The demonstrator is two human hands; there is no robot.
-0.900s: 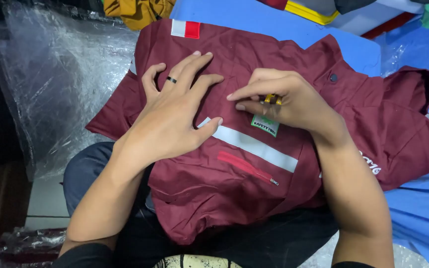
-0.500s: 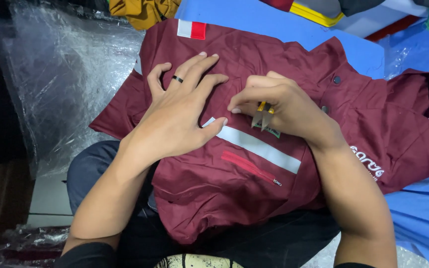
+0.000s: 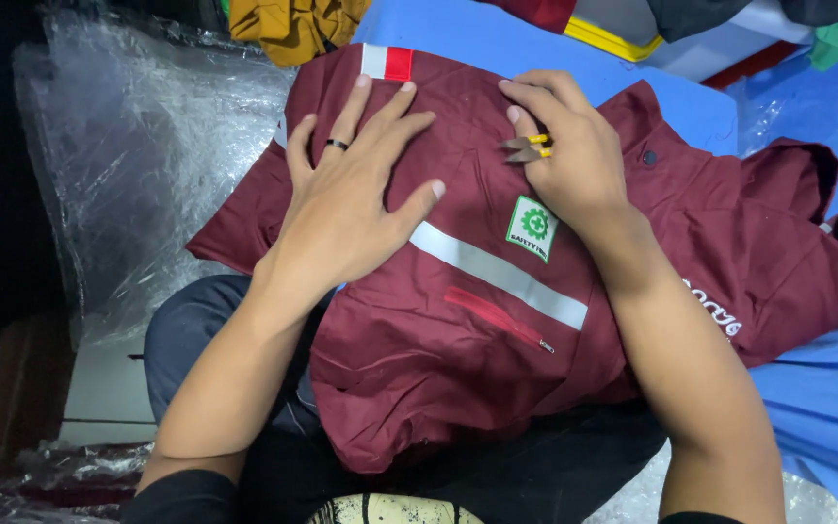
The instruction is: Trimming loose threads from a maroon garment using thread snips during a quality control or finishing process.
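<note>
The grip of the right hand [image 3: 579,160] is closed around a small pair of thread snips [image 3: 526,148], the yellow-handled tool tucked between the curled fingers with its short grey blades poking out toward the left of the view, roughly level across the picture. The left hand [image 3: 351,199] holds nothing: it lies open and flat, fingers spread, pressing on a maroon work shirt [image 3: 458,359], with a dark ring [image 3: 338,145] on one finger. The shirt is draped over the person's lap and reaches away onto a blue cloth surface [image 3: 817,408]; its long axis runs from the near hem by the knees up and away to the far edge. It is a deep maroon fabric crossed by a slanting silver reflective strip [image 3: 497,275], with a small green and white patch [image 3: 532,229] just beside the right wrist, a red stitched pocket line below the strip, and a red and white patch [image 3: 387,62] at the far edge. To the left lies crumpled clear plastic sheeting [image 3: 138,165]. Farther off, a mustard-yellow garment [image 3: 293,27] is bunched at the top.
</note>
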